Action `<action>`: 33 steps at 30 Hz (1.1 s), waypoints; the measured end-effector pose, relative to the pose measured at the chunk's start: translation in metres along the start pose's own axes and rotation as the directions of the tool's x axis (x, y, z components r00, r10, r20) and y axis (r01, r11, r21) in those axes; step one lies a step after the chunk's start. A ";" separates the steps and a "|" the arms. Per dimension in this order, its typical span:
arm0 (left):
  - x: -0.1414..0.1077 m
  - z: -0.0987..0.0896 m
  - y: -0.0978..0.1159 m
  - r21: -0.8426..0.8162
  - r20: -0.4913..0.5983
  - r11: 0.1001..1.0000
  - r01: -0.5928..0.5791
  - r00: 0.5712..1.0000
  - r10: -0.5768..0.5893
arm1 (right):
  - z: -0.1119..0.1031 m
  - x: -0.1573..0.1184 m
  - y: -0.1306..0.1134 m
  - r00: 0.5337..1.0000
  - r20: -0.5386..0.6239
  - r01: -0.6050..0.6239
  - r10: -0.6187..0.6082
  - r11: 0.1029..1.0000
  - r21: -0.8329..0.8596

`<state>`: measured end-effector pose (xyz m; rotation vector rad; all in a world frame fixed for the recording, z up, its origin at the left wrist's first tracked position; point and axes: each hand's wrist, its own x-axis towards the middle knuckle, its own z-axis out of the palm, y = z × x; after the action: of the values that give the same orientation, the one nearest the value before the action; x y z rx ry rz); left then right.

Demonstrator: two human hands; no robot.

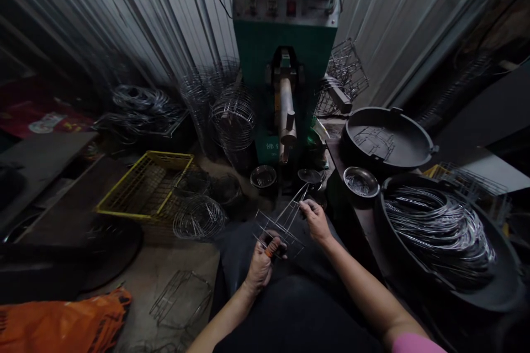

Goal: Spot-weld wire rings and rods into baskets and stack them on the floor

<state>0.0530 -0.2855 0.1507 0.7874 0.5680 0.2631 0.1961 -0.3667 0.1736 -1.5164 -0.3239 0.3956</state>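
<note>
Over the person's lap, my left hand [263,259] is closed around the lower end of a wire frame [285,223] of thin metal rods. An orange wrap shows on one of its fingers. My right hand [315,219] pinches the upper right side of the same frame with thumb and fingertips. The frame's long rods slant up to the right, towards the electrode arms [286,116] of a green machine [259,55]. A small dark dish [309,176] lies just beyond the frame's tip.
Left are a yellow basket [124,213], round wire baskets [199,217] and an orange sack [62,322]. Right are a bowl of small wire pieces [361,182], a black pan [389,135] and a large pan holding curved wires [443,231]. Another small bowl [263,176] sits below the machine.
</note>
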 end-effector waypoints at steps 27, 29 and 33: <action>0.047 0.021 0.048 -0.044 -0.045 0.997 -0.070 0.997 0.068 | 0.024 0.070 -0.011 1.000 -0.010 -0.024 0.026 0.976 0.216; 0.053 0.023 0.052 -0.052 -0.042 0.996 -0.079 0.996 0.077 | 0.026 0.077 -0.011 1.000 -0.011 -0.022 0.025 0.973 0.229; 0.063 0.028 0.061 -0.058 -0.038 0.994 -0.094 0.995 0.092 | 0.030 0.091 -0.013 0.999 -0.031 -0.007 0.016 0.963 0.268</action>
<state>0.1195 -0.2337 0.1876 0.7534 0.5548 0.3789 0.2649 -0.2991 0.1839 -1.2585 -0.2253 0.4063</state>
